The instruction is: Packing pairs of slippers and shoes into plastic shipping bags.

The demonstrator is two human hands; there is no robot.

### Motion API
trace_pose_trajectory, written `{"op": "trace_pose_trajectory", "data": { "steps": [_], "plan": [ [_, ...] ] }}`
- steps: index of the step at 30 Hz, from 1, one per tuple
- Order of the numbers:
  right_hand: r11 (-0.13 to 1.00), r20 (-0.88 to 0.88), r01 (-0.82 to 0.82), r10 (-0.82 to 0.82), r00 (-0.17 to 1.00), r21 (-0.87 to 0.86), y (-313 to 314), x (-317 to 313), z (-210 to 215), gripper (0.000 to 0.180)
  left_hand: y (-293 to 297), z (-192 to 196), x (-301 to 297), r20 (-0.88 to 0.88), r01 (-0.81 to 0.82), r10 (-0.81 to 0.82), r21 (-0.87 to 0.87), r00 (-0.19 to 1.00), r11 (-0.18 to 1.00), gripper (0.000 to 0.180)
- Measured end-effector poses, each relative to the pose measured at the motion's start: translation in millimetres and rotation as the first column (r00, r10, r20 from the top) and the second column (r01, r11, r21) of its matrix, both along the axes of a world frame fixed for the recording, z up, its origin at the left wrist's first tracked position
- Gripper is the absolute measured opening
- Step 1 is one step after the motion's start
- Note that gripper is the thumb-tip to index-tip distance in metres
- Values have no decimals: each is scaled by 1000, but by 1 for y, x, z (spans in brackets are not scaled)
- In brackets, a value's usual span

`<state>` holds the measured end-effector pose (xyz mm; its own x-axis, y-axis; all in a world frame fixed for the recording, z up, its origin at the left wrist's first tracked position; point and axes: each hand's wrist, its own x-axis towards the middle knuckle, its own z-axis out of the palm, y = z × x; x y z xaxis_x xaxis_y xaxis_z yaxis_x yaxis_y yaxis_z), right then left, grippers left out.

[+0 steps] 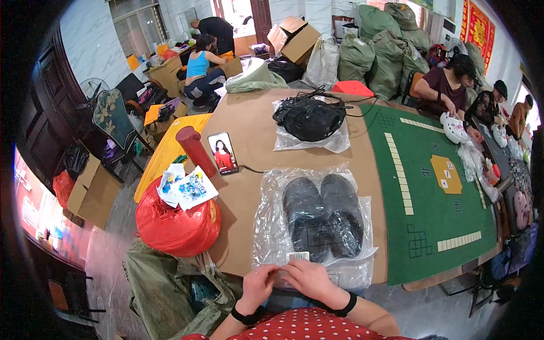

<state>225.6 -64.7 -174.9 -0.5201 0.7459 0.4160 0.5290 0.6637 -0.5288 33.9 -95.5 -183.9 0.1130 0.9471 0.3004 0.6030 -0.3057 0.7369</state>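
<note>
1. Head view: a pair of dark slippers lies in front of me, inside a clear bag on the brown tabletop.
2. The slippers are side by side, lengthwise to me, with rounded far ends. They look charcoal to black, duller at the far half and glossier nearer me, where the plastic throws back light.
3. The bag is wider than the pair, wrinkled and see-through, with loose film spreading at its sides. A dark printed frame shows across its lower middle, and a small white label sits near its bottom edge, just beyond my fingers.
4. My left hand and right hand meet at the bag's near edge, fingers bent and fingertips close together. I cannot tell whether they are clamped on the film or only resting there. Both are below the slippers, apart from them.
5. To the left of the bag stand a propped phone and a red cylinder; nearer me is a shiny red bundle with printed papers on top.
6. To the right lies a green mat.
</note>
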Motion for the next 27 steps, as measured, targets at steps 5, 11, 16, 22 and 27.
{"op": "trace_pose_trajectory", "data": {
  "steps": [5, 11, 16, 22, 27],
  "plan": [
    [999, 59, 49, -48, 997, -17, 3, -2, 1, 19, 3, 2, 1, -36, -18, 21, 90, 999, 996, 21],
    [995, 0, 87, -87, 996, 52, 5, 1, -1, 13, 6, 1, -1, -89, -15, 23, 88, 996, 996, 19],
    [996, 85, 89, -89, 992, 2, 0, 20, 7, 13, 8, -4, -6, -71, -62, 69, 89, 995, 994, 16],
    [992, 108, 126, -128, 986, 24, -10, 35, 9, 13, 12, 2, -2, -117, -52, 68, 141, 991, 989, 14],
    [980, 96, 200, -200, 975, 10, -12, 47, 13, 15, 12, -2, -9, -126, -96, 113, 127, 986, 987, 20]
  ]
}}
